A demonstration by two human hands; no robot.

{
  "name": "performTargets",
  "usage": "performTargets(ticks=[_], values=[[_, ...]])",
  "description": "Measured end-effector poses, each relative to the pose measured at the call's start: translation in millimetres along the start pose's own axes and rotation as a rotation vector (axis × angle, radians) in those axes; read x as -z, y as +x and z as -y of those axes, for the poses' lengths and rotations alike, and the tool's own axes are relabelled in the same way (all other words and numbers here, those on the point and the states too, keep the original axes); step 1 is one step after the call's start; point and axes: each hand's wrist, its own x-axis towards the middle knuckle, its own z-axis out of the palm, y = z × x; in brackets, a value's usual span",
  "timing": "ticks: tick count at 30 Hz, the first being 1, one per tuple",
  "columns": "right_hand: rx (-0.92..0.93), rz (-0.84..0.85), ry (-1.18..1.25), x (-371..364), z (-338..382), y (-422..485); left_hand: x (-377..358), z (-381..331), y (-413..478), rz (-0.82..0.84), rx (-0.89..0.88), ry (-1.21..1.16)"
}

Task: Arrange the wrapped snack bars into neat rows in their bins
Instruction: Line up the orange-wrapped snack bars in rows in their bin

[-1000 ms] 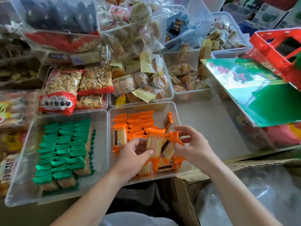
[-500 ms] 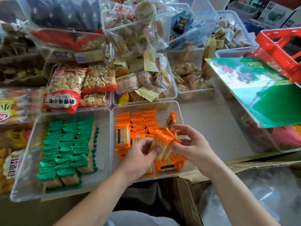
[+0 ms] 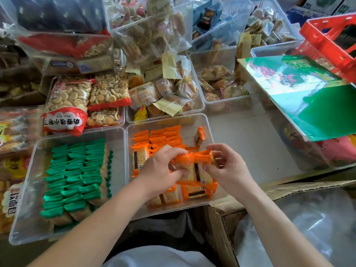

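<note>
Orange bars (image 3: 194,167) held between left hand (image 3: 159,170), right hand (image 3: 230,170).

Snack shop: clear bins (image 3: 123,170) of packaged snacks (image 3: 107,93)

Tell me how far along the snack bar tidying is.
Done: the green bars lie in neat rows, and the orange rows at the back of their bin look tidy. In hand: left hand and right hand grip a bunch of orange bars. Left: loose bars at the front, plus one stray bar by the right wall.
</note>
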Motion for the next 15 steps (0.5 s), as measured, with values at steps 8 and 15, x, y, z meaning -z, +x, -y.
performTargets(ticks=[8, 15], values=[[-0.034, -0.17, 0.065, 10, -4, 0, -18, 29, 32, 0.14, 0.111, 0.426], [-0.066, -0.139, 0.125, 17, -7, 0, -41, 26, 53, 0.197, 0.124, 0.754]])
